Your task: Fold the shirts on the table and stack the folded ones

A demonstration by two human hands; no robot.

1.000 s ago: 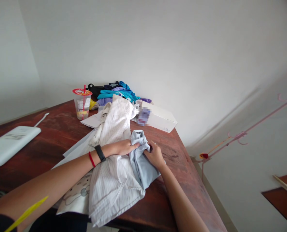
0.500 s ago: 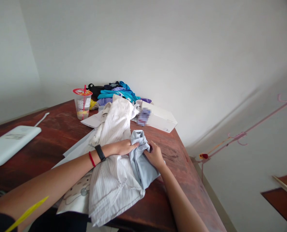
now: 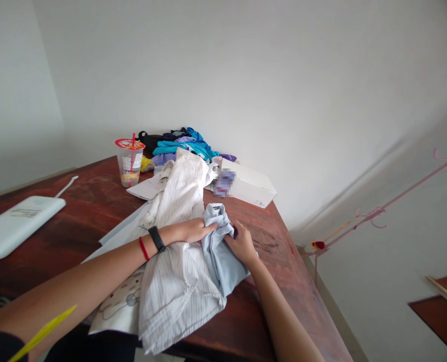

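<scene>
Well, we can't see all of our left hand, as most of its fingers go under the grey cloth. The fingertips of our right hand are hidden in its folds. Our left arm, cut off at the edge, covers the middle of the striped cloth. Past the striped cloth, a purple thing is blurred into squares, so we can't tell what it is.

The grey cloth lies on the surface, touching the right side of the striped cloth. Its long way runs beside the striped cloth, and the end with a dark tag points away from us. It looks pale and a bit blue, bunched up where the fingers of both our hands are clamped on it, and flatter nearer us.
</scene>
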